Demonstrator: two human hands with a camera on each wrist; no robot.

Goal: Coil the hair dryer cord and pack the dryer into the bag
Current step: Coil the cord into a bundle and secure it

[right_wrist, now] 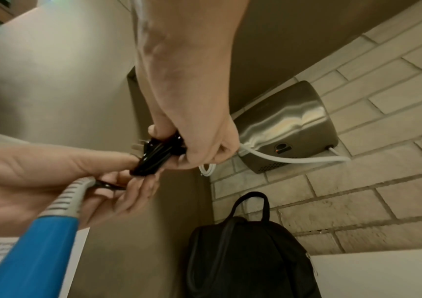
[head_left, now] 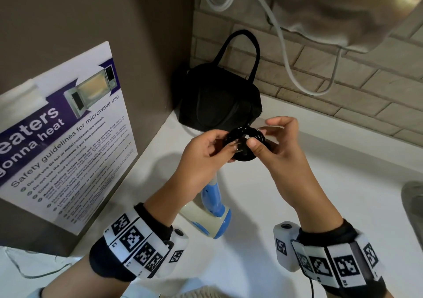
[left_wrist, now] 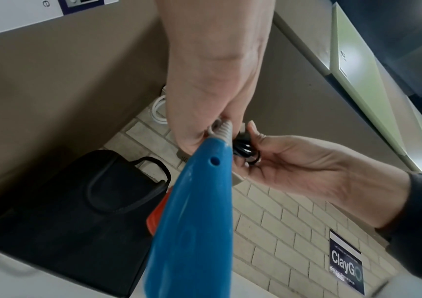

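White counter (head_left: 320, 183) under a brick wall; the bag (head_left: 219, 100) sits zipped in the back corner. Dryer (head_left: 212, 208) dangles below. Both hands, left (head_left: 201, 151) and right (head_left: 277, 142), pinch the coiled cord (head_left: 243, 137). Coiling looks nearly done; next, I'd say, unzip that bag.

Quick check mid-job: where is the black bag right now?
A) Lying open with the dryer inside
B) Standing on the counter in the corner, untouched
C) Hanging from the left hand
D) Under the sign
B: the black bag stands on the white counter in the corner, while both hands hold the coiled cord in front of it.
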